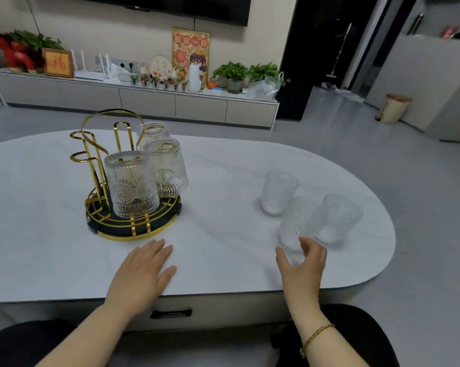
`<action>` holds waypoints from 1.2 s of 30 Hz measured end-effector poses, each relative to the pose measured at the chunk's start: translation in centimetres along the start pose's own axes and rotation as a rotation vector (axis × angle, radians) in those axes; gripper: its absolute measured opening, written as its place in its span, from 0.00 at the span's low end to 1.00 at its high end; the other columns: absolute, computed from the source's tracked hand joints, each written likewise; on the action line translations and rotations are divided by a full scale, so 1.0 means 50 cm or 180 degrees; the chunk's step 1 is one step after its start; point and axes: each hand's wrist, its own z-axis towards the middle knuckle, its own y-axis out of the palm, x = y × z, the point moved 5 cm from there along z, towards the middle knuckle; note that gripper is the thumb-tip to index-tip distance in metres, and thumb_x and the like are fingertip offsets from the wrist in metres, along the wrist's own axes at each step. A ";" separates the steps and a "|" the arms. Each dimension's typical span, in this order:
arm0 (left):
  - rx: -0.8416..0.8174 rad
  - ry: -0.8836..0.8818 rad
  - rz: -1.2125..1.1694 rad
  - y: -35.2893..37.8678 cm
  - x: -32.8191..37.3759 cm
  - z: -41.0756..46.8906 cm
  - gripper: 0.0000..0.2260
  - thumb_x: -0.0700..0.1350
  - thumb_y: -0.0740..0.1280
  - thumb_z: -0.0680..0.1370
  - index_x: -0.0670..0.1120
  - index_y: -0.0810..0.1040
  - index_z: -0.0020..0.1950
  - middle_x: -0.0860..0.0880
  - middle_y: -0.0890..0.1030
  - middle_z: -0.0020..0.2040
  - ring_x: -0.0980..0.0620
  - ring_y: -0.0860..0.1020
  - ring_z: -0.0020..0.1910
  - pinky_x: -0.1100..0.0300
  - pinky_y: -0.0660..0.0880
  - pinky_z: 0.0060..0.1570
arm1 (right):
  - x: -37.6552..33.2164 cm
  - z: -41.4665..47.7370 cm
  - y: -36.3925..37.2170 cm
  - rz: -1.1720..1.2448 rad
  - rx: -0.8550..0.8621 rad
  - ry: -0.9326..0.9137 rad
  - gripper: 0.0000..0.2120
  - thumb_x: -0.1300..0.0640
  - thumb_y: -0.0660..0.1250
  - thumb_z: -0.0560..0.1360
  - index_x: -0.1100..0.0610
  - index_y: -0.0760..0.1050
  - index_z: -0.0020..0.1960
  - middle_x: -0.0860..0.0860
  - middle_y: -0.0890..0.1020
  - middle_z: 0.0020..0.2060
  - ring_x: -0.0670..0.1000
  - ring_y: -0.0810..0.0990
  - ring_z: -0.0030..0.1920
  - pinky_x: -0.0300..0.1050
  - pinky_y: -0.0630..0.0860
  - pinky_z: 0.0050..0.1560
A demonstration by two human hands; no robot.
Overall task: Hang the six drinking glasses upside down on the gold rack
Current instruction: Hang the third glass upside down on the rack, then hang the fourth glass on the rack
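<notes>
The gold rack stands on the left half of the white table. Three ribbed glasses hang upside down on its prongs: a near one, a middle one and a far one. Bare gold prongs rise on its left side. Three more glasses stand upright on the right: a far one, a right one and a near one. My right hand curls around the base of the near upright glass, fingers apart. My left hand lies flat just in front of the rack.
The white oval table ends at a curved edge on the right, with a drawer handle under its front edge. A long low cabinet with plants and ornaments runs along the far wall. A small bin stands on the floor at the right.
</notes>
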 end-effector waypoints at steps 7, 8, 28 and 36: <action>-0.0040 -0.0053 0.0008 0.003 0.000 0.004 0.21 0.53 0.53 0.79 0.50 0.58 0.71 0.49 0.57 0.75 0.52 0.53 0.74 0.55 0.49 0.73 | 0.046 0.046 0.016 0.0083 -0.0032 0.0477 0.41 0.59 0.74 0.63 0.60 0.55 0.68 0.59 0.63 0.66 0.56 0.64 0.66 0.51 0.64 0.66; -0.0043 -0.0063 -0.0002 0.004 -0.001 0.004 0.21 0.53 0.53 0.79 0.50 0.58 0.71 0.49 0.57 0.75 0.52 0.53 0.74 0.55 0.49 0.73 | 0.048 0.054 0.020 0.0088 -0.0044 0.0464 0.42 0.59 0.74 0.62 0.60 0.54 0.69 0.59 0.63 0.67 0.57 0.63 0.67 0.53 0.63 0.67; 0.0368 -0.0427 -0.0976 -0.031 -0.035 -0.009 0.14 0.43 0.59 0.78 0.47 0.71 0.64 0.47 0.69 0.69 0.50 0.65 0.68 0.55 0.60 0.68 | 0.022 0.088 0.040 0.0376 -0.0386 0.0610 0.35 0.57 0.74 0.62 0.60 0.60 0.63 0.55 0.72 0.57 0.54 0.72 0.55 0.44 0.68 0.52; 0.1111 -0.1219 -0.1379 -0.109 -0.166 -0.008 0.14 0.37 0.58 0.77 0.43 0.72 0.62 0.43 0.70 0.67 0.45 0.66 0.66 0.50 0.63 0.65 | -0.185 0.118 0.096 0.0707 -0.1592 -0.0055 0.16 0.62 0.67 0.69 0.54 0.69 0.54 0.49 0.78 0.48 0.49 0.77 0.49 0.40 0.72 0.45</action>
